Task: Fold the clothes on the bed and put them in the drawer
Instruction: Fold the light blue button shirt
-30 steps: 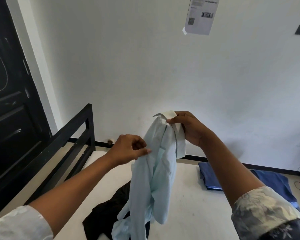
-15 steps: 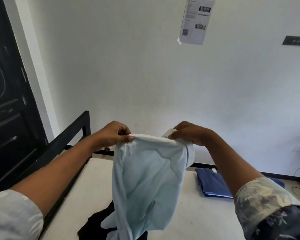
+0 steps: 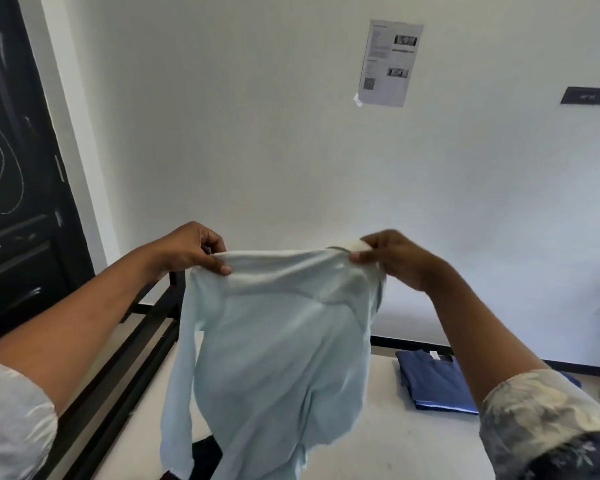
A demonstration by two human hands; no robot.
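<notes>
Holds a pale blue shirt (image 3: 278,341) up in the air over the bed (image 3: 378,448), stretched between two raised hands. Pinches the shirt's top edge at its left end with the left hand (image 3: 194,249), thumb in front of the cloth, fingers curled behind it. Grips the right end of that edge, at the cream collar (image 3: 351,245), with the right hand (image 3: 392,261), fingers closed on the fabric. Lets the body of the shirt hang down, a long sleeve (image 3: 177,393) trailing along its left side and the hem dropping out of view at the near edge.

Shows a black garment (image 3: 205,457) lying on the mattress behind the hanging shirt, mostly hidden; cannot tell whether the two touch. Shows a folded dark blue garment (image 3: 433,379) lying flat at the far right of the bed, well apart from the shirt. Takes in a black metal bed frame (image 3: 129,355) along the mattress's left side and a black door (image 3: 11,202) beyond it at far left. Faces a white wall (image 3: 257,133) with a printed sheet of paper (image 3: 388,62) stuck high up and a dark plate (image 3: 589,95) to its right. Wears a patterned sleeve (image 3: 541,410) on the right arm.
</notes>
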